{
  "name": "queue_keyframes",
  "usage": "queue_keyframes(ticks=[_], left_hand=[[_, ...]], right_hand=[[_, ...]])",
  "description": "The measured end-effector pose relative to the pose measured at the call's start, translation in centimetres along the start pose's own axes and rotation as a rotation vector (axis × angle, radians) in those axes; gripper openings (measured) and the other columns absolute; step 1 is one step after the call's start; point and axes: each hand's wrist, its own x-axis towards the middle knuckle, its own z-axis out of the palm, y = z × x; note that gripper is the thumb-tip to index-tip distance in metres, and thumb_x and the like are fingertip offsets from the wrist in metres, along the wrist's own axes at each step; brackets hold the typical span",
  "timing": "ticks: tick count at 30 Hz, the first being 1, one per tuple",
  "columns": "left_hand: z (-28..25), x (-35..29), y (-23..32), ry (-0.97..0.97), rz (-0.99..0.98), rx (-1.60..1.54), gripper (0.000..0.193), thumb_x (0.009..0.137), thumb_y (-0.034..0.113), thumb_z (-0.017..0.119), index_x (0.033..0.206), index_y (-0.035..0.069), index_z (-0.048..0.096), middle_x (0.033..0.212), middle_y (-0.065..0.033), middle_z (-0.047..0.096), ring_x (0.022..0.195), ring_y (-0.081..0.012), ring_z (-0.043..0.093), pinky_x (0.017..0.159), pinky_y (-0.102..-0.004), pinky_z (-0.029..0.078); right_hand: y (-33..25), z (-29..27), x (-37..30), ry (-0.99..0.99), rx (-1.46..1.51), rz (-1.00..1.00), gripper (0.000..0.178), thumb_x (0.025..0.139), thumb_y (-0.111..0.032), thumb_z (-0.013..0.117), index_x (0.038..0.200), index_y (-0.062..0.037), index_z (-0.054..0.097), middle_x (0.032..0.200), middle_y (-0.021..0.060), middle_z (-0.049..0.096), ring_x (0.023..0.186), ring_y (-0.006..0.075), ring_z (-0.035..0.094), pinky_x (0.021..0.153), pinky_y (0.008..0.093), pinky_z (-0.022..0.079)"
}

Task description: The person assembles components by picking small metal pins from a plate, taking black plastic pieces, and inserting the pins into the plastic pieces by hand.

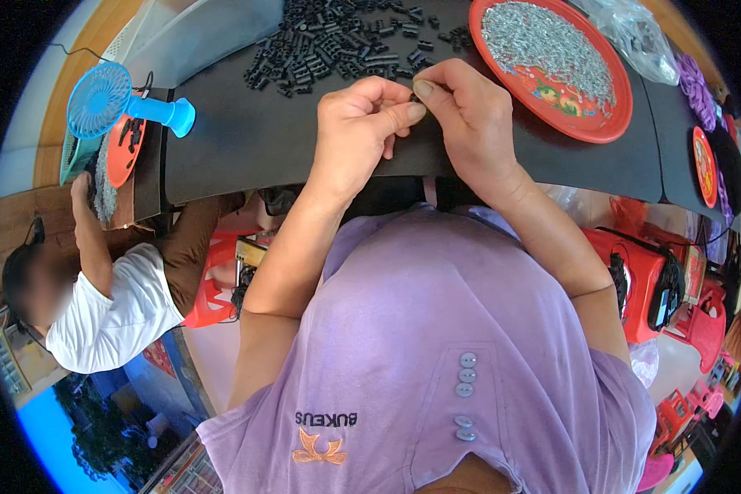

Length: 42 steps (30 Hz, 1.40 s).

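Both hands meet over the near middle of the dark table [247, 156], fingertips close together. My left hand [358, 123] is closed in a pinch on a small black part [414, 97], mostly hidden by the fingers. From the other side my right hand [473, 119] pinches at the same spot, thumb against forefinger; whether it grips that part or a tiny piece of its own is hidden. Just beyond the hands spreads a heap of small black tube-like parts [325, 53]. Right of them sits a red patterned tray [543, 103] bearing many small silvery metal pieces [547, 49].
A translucent plastic bin [198, 41] stands at the far left, near a blue handheld fan [103, 103]. At left, a seated person in a white shirt [119, 309] reaches toward silvery pieces beside a red plate [123, 156]. A clear plastic bag [634, 37] lies at the far right.
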Motion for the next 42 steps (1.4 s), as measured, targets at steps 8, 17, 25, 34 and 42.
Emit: queue_keyframes(ticks=[8,17,25,34,42], left_hand=[[-0.2,0.3,0.1,-0.012,-0.039,-0.012,0.013,0.079,0.007,0.076,0.084,0.0,0.067,0.067,-0.0001,0.061,0.053,-0.0048,0.052,0.041,-0.0182,0.036],[-1.0,0.1,-0.3,-0.063,0.002,-0.11,0.013,0.081,0.005,0.074,0.089,-0.002,0.068,0.071,-0.0035,0.064,0.056,-0.0068,0.055,0.042,-0.0187,0.039],[-1.0,-0.2,0.1,-0.113,-0.016,-0.102,0.011,0.086,0.003,0.068,0.094,-0.004,0.067,0.075,-0.0077,0.066,0.061,-0.0091,0.058,0.043,-0.0191,0.042],[-0.7,-0.2,0.1,-0.05,-0.068,-0.153,0.005,0.084,0.001,0.068,0.087,-0.003,0.065,0.072,-0.0073,0.065,0.057,-0.0086,0.056,0.041,-0.0188,0.038],[-1.1,0.0,0.5,-0.077,-0.093,-0.147,0.009,0.085,0.004,0.067,0.089,-0.003,0.065,0.073,-0.0083,0.065,0.057,-0.0093,0.056,0.041,-0.0192,0.038]], right_hand=[[0.2,-0.4,0.1,-0.056,-0.069,-0.062,0.009,0.083,-0.008,0.063,0.09,-0.0029,0.061,0.079,0.015,0.064,0.072,0.0352,0.065,0.061,0.0421,0.052],[0.1,-0.8,0.2,-0.076,0.045,-0.045,0.009,0.083,-0.006,0.064,0.089,-0.0011,0.061,0.082,0.0162,0.064,0.074,0.0343,0.065,0.062,0.0404,0.051],[-0.1,-0.6,0.1,-0.058,0.046,-0.024,0.009,0.085,-0.007,0.064,0.09,-0.0015,0.061,0.083,0.0156,0.064,0.075,0.0338,0.066,0.064,0.0396,0.052],[0.1,0.1,-0.6,-0.026,-0.016,-0.08,0.012,0.083,-0.008,0.065,0.093,-0.0035,0.06,0.084,0.0143,0.064,0.071,0.0341,0.066,0.061,0.0399,0.052],[0.2,-1.2,-0.1,-0.125,0.101,-0.11,0.02,0.08,-0.005,0.067,0.098,-0.0026,0.06,0.083,0.0136,0.061,0.072,0.0306,0.065,0.06,0.0389,0.051]])
